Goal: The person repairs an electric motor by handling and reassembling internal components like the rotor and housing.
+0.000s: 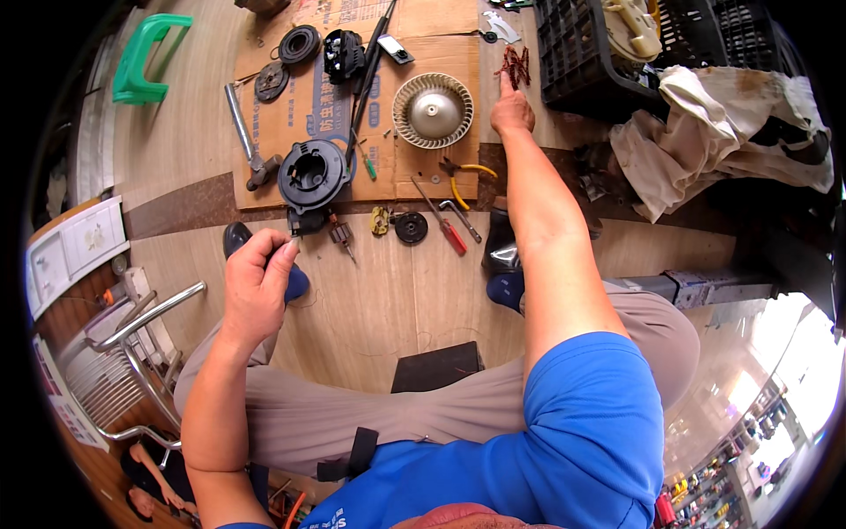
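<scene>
My left hand [256, 286] is closed in a pinch above the floor, left of the middle. Whatever lies between its thumb and finger is too small to make out. Just beyond it are a black round motor housing [314, 175] and a small motor rotor [341, 231] with a shaft. My right arm reaches far forward. Its hand [513, 113] has the index finger stretched out against a little heap of reddish copper wire [518, 65], at the cardboard's right edge; the other fingers are partly hidden.
On the cardboard [361, 189] lie a silver fan wheel [433, 110], a hammer [247, 141] and yellow-handled pliers [469, 181]. A red screwdriver [452, 236] and black disc [411, 228] lie nearer. Black crates [582, 70] and cloth [696, 132] stand right, a green stool [141, 62] left.
</scene>
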### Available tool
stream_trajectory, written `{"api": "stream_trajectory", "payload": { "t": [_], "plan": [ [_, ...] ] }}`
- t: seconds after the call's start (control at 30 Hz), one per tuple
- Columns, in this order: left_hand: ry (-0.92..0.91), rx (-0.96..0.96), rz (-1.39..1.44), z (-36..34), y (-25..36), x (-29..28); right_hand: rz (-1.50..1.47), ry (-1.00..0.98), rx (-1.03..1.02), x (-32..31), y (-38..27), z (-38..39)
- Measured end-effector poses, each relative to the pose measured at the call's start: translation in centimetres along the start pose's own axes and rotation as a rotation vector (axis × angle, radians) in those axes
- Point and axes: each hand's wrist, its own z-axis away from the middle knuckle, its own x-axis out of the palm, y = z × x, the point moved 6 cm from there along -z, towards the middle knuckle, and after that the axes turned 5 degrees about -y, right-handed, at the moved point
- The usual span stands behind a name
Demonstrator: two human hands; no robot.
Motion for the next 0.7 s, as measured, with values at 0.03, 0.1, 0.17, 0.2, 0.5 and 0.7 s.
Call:
{"api": "stream_trajectory", "payload": {
  "t": [0.03,0.1,0.17,0.2,0.5,0.7],
  "plan": [
    [-0.005,0.035,-0.007,0.0,0.0,0.1,0.0,0.005,-0.01,-0.2,-0.2,-0.1],
    [-0.005,0.025,-0.021,0.1,0.1,0.0,-0.001,0.004,-0.024,-0.4,-0.7,-0.3],
    [-0.003,0.005,-0.038,0.2,0.3,-0.1,0.058,-0.035,-0.081,-0.1,-1.7,-0.4],
    [0.001,-0.008,-0.044,0.2,0.2,-0.2,0.056,-0.04,-0.081,-0.1,-1.6,-0.8],
    [0.048,-0.039,-0.003,0.1,0.5,-1.0,0.042,-0.008,-0.046,0.7,-0.5,-1.3],
    [0.142,0.072,0.054,1.4,1.9,-4.4,-0.233,0.159,-0.054,-0.9,-1.9,2.1]
  ]
}}
